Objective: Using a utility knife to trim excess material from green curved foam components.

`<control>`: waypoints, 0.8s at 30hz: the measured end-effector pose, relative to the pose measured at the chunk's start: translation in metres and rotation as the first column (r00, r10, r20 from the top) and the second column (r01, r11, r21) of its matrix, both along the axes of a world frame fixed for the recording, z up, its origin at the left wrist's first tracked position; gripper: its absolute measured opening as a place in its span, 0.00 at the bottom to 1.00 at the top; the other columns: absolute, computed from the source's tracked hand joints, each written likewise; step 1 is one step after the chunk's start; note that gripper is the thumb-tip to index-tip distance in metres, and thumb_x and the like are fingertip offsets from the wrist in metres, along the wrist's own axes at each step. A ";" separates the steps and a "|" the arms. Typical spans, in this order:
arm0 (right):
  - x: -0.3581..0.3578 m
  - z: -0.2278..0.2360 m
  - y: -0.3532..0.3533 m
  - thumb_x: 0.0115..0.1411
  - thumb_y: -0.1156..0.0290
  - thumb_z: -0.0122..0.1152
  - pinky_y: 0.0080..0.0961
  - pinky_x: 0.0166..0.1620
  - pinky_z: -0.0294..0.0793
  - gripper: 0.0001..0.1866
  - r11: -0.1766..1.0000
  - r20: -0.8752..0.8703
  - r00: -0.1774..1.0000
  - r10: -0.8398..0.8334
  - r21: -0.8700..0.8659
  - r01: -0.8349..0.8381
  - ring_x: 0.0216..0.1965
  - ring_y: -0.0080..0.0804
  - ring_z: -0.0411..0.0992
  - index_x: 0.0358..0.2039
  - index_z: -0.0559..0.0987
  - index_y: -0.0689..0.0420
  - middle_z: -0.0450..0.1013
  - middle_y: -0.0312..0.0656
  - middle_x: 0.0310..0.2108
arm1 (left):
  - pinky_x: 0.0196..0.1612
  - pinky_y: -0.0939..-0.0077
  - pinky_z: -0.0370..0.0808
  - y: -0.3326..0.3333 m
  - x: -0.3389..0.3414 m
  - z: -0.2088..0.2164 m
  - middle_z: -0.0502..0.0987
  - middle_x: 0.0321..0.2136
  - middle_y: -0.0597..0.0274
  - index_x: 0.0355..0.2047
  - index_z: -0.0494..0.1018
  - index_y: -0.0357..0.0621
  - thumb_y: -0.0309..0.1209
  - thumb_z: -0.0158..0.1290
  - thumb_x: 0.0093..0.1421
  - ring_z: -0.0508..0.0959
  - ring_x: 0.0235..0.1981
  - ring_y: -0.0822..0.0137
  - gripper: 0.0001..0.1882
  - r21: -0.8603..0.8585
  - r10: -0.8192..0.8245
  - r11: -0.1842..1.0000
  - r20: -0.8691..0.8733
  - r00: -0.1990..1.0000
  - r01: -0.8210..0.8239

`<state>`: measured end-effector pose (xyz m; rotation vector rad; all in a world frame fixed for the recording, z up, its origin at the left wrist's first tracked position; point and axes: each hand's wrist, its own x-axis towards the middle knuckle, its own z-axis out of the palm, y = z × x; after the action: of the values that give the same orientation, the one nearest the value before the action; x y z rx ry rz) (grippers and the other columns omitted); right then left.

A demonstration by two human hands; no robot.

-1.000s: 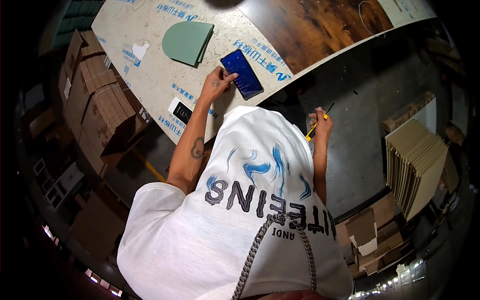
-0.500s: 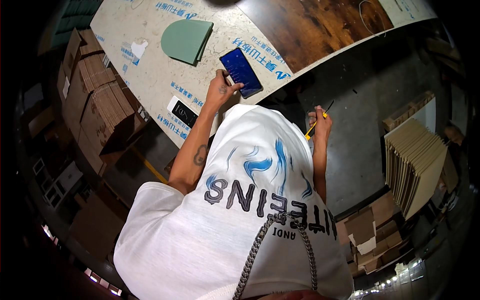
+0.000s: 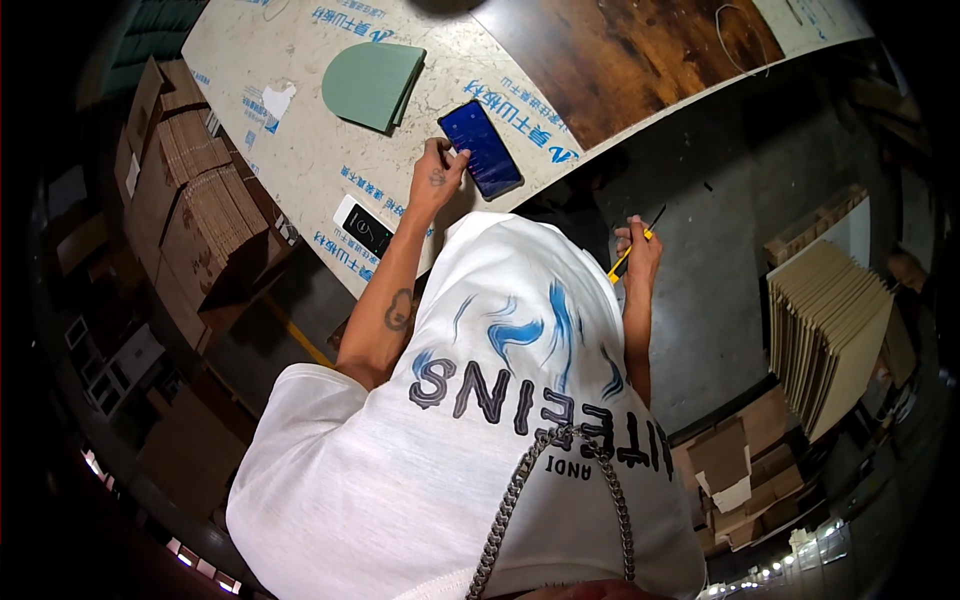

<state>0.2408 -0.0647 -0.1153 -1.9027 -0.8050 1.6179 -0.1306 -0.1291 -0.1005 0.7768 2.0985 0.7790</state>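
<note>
A smartphone point(image 3: 482, 150) with a lit blue screen lies tilted on the worktable point(image 3: 290, 150). My left hand point(image 3: 438, 178) is at its left edge, the fingers curled by the side and the thumb over the screen. Off the table's edge, my right hand point(image 3: 640, 250) is closed around a slim yellow utility knife point(image 3: 619, 268), its thin dark end pointing up and away. Some of the right fingers are hidden behind the handle. A second device with a black screen point(image 3: 365, 230) and a white border lies beside my left forearm.
Stacked green boards point(image 3: 372, 85) with a rounded end lie left of the phone. A brown wood-grain panel point(image 3: 620, 60) covers the table's far right, with a thin wire loop point(image 3: 738, 40) on it. Folded cardboard point(image 3: 205, 190) stands at left; pale panels point(image 3: 835, 335) lean together at right.
My left thumb has drawn back from the lower part of the screen to its left edge. The phone has shifted very slightly toward me. My right hand stays nearly still with the knife.
</note>
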 end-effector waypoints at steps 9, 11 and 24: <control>0.002 -0.005 -0.001 0.68 0.60 0.57 0.18 0.23 0.68 0.15 0.998 -0.041 0.999 -0.009 -0.059 0.007 0.19 0.20 0.70 0.44 0.78 0.59 0.79 0.41 0.27 | 0.37 0.72 0.76 0.003 0.017 0.003 0.77 0.33 0.50 0.57 0.61 0.26 0.33 0.67 0.52 0.79 0.31 0.62 0.39 0.048 0.034 0.998 -0.039 0.999 -0.032; 0.003 -0.007 -0.002 0.68 0.60 0.57 0.18 0.24 0.69 0.14 0.998 -0.051 0.999 -0.011 -0.065 0.008 0.19 0.20 0.70 0.44 0.78 0.59 0.79 0.41 0.27 | 0.48 0.68 0.76 0.003 0.025 0.001 0.71 0.46 0.39 0.61 0.55 0.26 0.32 0.70 0.48 0.78 0.42 0.54 0.47 0.210 0.003 0.978 -0.103 0.995 0.019; 0.008 -0.013 -0.006 0.68 0.60 0.56 0.18 0.23 0.68 0.14 0.996 -0.073 0.997 -0.017 -0.087 0.010 0.19 0.20 0.70 0.44 0.77 0.58 0.79 0.42 0.27 | 0.61 0.61 0.67 0.000 0.029 0.015 0.65 0.55 0.34 0.67 0.47 0.31 0.33 0.72 0.46 0.69 0.57 0.46 0.56 0.065 -0.063 0.996 -0.063 0.996 0.068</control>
<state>0.2485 -0.0706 -0.1284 -1.8906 -0.7006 1.7298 -0.1015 -0.1291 -0.0852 0.9116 2.0981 0.8033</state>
